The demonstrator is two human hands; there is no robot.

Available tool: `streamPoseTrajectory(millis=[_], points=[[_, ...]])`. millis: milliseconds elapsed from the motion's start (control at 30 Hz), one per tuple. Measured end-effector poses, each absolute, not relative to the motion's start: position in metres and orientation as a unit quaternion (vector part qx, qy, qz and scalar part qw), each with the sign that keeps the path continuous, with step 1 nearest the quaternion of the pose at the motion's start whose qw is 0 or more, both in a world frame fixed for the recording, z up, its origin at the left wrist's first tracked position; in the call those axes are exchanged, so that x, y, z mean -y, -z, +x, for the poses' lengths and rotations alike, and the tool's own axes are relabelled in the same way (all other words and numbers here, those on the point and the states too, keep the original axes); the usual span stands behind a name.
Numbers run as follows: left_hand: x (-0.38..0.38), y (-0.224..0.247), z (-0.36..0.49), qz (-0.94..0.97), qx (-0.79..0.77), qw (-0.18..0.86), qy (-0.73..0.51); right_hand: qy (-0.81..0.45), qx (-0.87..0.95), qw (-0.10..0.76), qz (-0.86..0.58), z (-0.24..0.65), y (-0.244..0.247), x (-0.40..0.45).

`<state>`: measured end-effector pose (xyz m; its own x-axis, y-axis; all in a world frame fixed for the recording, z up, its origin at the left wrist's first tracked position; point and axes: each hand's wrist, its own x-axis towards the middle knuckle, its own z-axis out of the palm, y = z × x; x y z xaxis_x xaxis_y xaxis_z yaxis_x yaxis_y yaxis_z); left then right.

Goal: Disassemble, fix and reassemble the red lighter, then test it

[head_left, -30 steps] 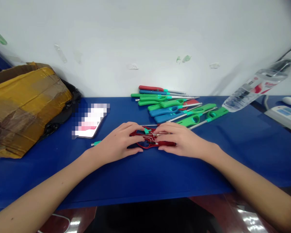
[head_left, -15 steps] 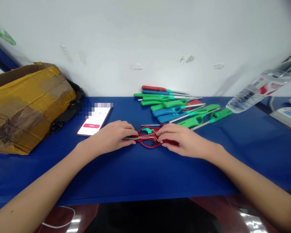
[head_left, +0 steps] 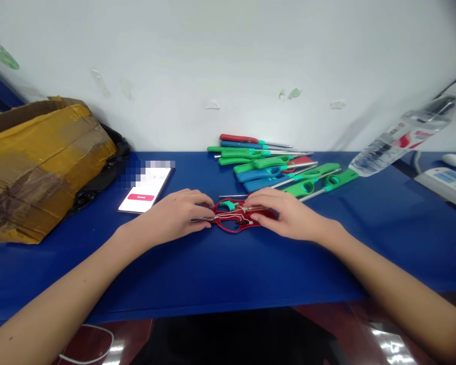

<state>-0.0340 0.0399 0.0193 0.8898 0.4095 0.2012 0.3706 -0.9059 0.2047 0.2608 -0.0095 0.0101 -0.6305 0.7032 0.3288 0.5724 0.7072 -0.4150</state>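
An opened red stick lighter (head_left: 233, 229) lies on the blue table between my hands, its two casing halves side by side. Inside it I see a green trigger (head_left: 228, 205), thin white wires and a small black piece (head_left: 243, 223). My left hand (head_left: 182, 214) pinches the lighter's metal stem (head_left: 201, 219) at the left end. Over the right end, my right hand (head_left: 289, 212) has its thumb and fingers closed on the lighter's inner parts or casing; its fingers partly hide which. A thin metal rod (head_left: 231, 196) lies just behind the casing.
Several green, blue and red stick lighters (head_left: 275, 162) lie piled behind my right hand. A phone (head_left: 146, 190) and a taped cardboard box (head_left: 41, 167) are on the left. To the right stand a water bottle (head_left: 399, 137) and a white device (head_left: 446, 185).
My right thumb has moved up and in toward the fingers, uncovering more of the red casing and the black piece. My left hand keeps its hold. The view has shifted slightly.
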Motion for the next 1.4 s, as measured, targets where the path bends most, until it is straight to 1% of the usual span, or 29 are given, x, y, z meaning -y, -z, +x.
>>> streamPoseTrajectory(millis=[333,600,800,933,1167,1400], points=[[-0.036,-0.019,-0.033,0.963,-0.220,0.103,-0.117,-0.101,0.903,0.202,-0.365,0.266,-0.002,0.005],[-0.037,-0.022,-0.034,0.958,-0.234,0.128,-0.103,-0.111,0.903,0.213,-0.357,0.266,0.001,0.005],[-0.036,-0.020,-0.034,0.962,-0.229,0.109,-0.103,-0.107,0.903,0.215,-0.355,0.267,0.000,0.005],[-0.036,-0.020,-0.034,0.959,-0.234,0.119,-0.105,-0.101,0.896,0.220,-0.372,0.269,-0.001,0.005],[-0.037,-0.019,-0.034,0.964,-0.222,0.097,-0.109,-0.087,0.898,0.205,-0.380,0.270,0.001,0.004],[-0.037,-0.019,-0.034,0.962,-0.226,0.106,-0.109,-0.075,0.900,0.213,-0.374,0.270,0.003,0.003]])
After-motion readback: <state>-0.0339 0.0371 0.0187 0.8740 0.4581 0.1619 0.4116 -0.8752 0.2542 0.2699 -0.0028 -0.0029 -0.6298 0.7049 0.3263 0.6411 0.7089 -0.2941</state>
